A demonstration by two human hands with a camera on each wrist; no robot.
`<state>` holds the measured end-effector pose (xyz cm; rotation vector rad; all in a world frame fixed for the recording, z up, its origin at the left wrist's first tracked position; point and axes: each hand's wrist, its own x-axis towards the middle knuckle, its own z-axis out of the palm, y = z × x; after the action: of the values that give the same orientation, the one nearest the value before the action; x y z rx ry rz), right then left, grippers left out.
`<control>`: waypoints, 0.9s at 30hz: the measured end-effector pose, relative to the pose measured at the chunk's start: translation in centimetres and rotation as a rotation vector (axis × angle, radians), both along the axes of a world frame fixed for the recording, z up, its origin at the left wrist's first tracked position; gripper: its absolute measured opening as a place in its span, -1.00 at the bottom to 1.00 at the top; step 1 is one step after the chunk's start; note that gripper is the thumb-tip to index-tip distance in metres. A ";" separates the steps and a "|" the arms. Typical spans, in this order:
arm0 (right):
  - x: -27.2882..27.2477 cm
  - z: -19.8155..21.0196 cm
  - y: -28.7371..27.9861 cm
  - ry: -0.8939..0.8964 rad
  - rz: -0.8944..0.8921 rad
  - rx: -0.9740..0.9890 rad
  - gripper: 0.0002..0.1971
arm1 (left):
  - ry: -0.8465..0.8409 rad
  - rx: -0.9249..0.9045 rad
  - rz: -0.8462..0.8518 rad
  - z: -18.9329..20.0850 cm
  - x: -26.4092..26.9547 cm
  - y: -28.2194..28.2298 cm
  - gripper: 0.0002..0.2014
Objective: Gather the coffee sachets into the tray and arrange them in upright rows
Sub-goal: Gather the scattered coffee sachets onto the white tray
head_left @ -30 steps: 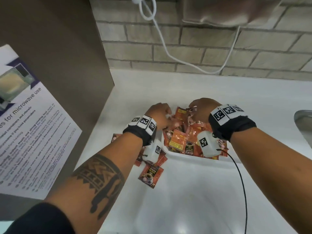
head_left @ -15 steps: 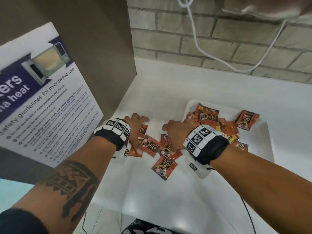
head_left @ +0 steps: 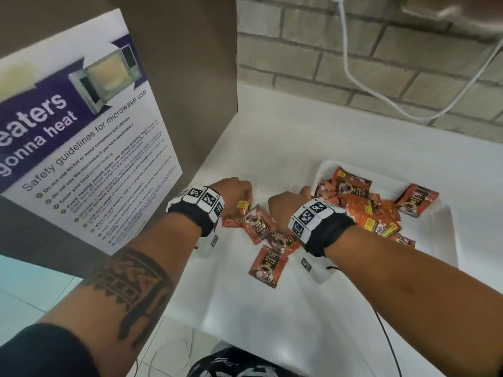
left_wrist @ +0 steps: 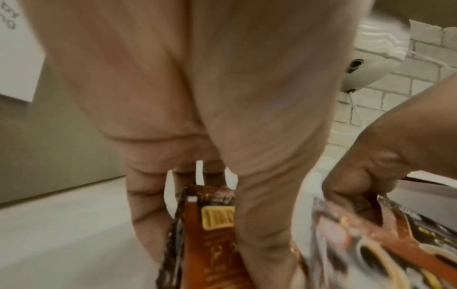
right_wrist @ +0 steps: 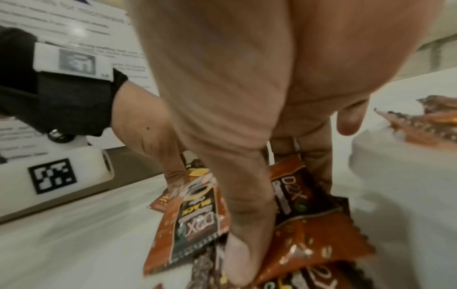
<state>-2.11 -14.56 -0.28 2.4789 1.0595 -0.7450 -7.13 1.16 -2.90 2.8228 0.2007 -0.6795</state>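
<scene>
Both hands left tray (head_left: 446,227) for loose sachets (head_left: 258,227) on counter beside its left edge; left hand (head_left: 234,190) pinches one, right hand (head_left: 285,205) clamps several; gathering continues

Your wrists each wear a black band (head_left: 326,235) with white tag blocks (head_left: 205,198); a dark geometric tattoo (head_left: 130,292) rings your left forearm above a black sleeve (head_left: 40,355).

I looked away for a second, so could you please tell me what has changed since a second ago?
Both hands left the tray and moved left to the loose sachets on the counter. The left hand now pinches a sachet; the right hand has closed its grip on several sachets. The pile in the tray and one flat sachet nearest the person stayed put.
</scene>
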 end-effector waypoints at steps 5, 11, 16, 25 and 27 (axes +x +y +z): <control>1.9 -0.4 0.7 -0.045 -0.098 0.030 -0.97 | -0.100 0.016 0.112 1.2 0.4 1.0 -0.65; 4.0 1.8 -0.2 -0.064 -0.150 0.333 -0.64 | -0.136 -0.276 0.255 3.5 0.3 2.8 -0.52; 2.4 5.2 -0.9 -0.016 -0.201 0.497 -0.69 | 0.129 -0.365 0.039 2.5 -0.6 -0.1 -0.30; -2.4 4.2 -3.6 0.227 -0.252 0.410 -0.71 | 0.081 -0.136 -0.065 -0.1 -0.9 -1.2 -0.33; -3.3 3.2 -4.0 0.269 -0.247 0.368 -0.74 | 0.074 -0.105 -0.062 -0.1 -0.7 -0.8 -0.38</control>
<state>-5.41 -18.58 2.92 2.9236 1.0710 -1.0656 -7.83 0.37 -2.98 2.7158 0.0873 -0.7848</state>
